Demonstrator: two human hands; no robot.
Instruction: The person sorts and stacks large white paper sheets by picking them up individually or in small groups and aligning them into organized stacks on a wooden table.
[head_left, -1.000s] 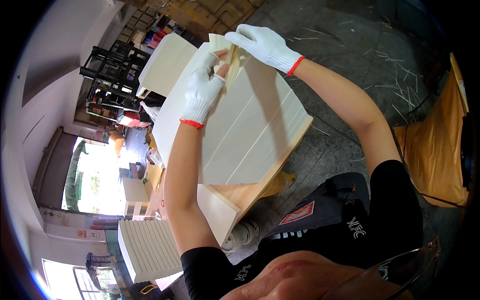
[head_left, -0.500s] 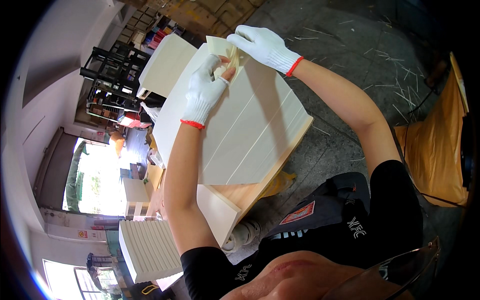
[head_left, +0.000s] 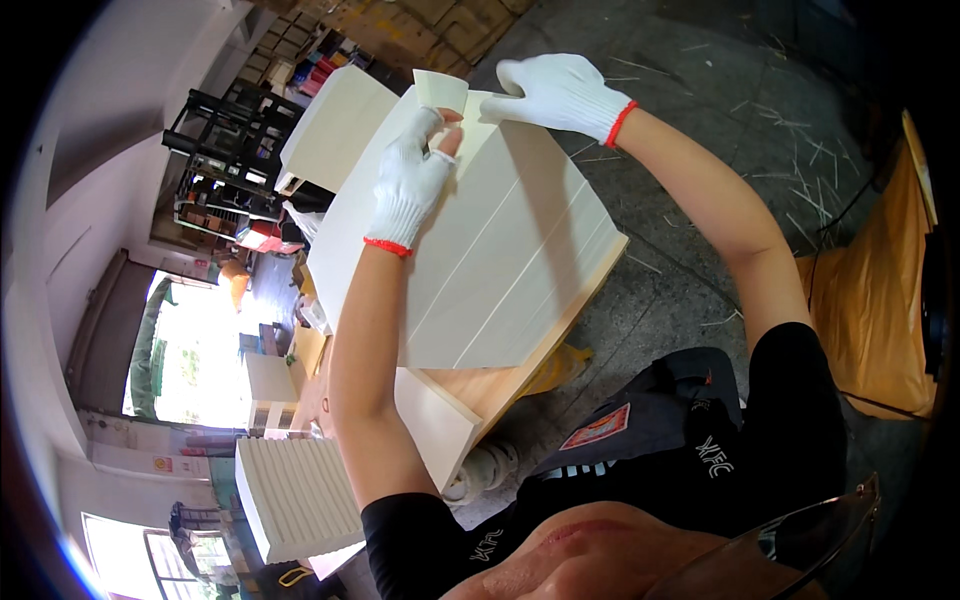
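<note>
While two gloved hands [head_left: 415, 180] [head_left: 560, 92] work, one grooved panel [head_left: 500, 270] lies flat.

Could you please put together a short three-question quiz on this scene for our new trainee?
1. True or false: both hands wear white knit gloves with red cuffs.
2. What does the left hand pinch between its fingers?
A. a small pale sheet
B. a paintbrush
C. a screwdriver
3. Fill in: the right hand rests at the far edge of the white ______ panel.

Key
1. True.
2. A: the small pale sheet, held at the panel's far end.
3. Grooved: long parallel grooves run along its face.
</note>
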